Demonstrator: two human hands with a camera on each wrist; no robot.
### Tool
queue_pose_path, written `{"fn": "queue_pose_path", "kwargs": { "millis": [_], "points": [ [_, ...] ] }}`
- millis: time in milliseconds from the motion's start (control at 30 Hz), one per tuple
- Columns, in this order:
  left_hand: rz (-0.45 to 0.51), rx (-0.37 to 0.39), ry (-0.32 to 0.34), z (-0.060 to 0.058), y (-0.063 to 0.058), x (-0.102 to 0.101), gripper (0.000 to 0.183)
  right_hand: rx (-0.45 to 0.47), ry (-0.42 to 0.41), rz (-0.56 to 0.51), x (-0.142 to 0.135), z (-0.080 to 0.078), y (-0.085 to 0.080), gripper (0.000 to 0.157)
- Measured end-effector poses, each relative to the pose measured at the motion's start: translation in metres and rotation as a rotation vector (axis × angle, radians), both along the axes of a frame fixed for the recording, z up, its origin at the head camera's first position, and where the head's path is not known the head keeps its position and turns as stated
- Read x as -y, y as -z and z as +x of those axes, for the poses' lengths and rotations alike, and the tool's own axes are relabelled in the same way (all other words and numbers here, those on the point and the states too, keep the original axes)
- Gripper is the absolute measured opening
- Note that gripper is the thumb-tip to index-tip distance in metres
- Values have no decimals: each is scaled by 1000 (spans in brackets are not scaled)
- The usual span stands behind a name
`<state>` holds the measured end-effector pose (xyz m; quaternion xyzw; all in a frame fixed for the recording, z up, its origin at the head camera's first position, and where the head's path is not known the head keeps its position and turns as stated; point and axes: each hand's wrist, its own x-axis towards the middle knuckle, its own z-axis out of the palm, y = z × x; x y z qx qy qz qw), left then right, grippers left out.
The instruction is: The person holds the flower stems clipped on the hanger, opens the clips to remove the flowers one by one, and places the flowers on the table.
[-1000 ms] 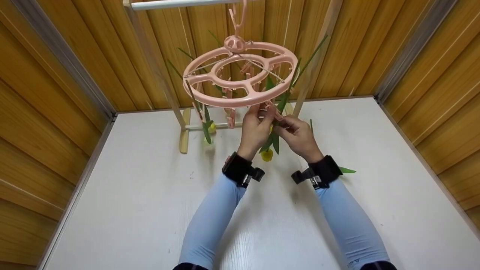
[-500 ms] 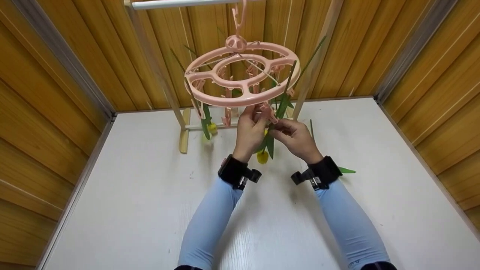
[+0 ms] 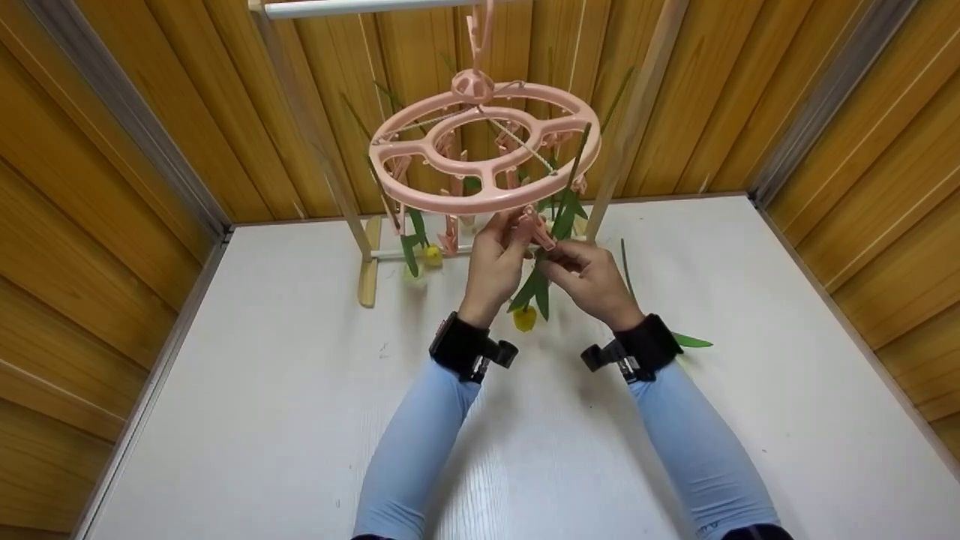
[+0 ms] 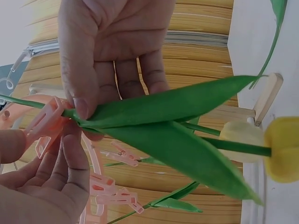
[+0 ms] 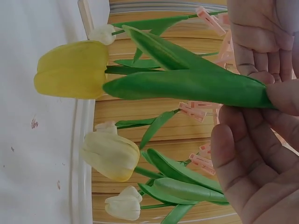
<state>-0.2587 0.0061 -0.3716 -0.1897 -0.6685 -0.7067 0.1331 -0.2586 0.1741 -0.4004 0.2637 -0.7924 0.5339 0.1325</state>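
In the head view, my left hand (image 3: 491,274) pinches a pink clothespin (image 4: 46,122) between thumb and fingers, below the front rim of a pink round drying hanger (image 3: 457,203). Beside it, my right hand (image 3: 592,279) pinches the stem of an upside-down yellow tulip (image 5: 70,70), close under the clothespin. In the left wrist view the stem passes through the clothespin's end. Whether its tips grip the stem is unclear. The tulip's green leaves (image 4: 163,105) and flower head hang below my hands.
Other tulips, such as a pale yellow one (image 5: 112,156), hang upside down from the hanger. A wooden stand with a white top bar (image 3: 360,8) bears the hanger. At the right, a green leaf (image 3: 691,340) lies on the white table (image 3: 285,420). Wood-look walls surround it.
My left hand has shifted slightly left and down with the clothespin. My right hand has moved slightly down and stays on the stem. The hanger has turned a little, and its hanging tulips have swung.
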Motion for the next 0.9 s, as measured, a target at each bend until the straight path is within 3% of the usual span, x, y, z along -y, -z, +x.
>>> {"fn": "queue_pose_path", "kwargs": {
  "millis": [900],
  "points": [
    [1,14,-39,3,0,2,19,-40,0,17,-1,1,0,17]
  ]
}}
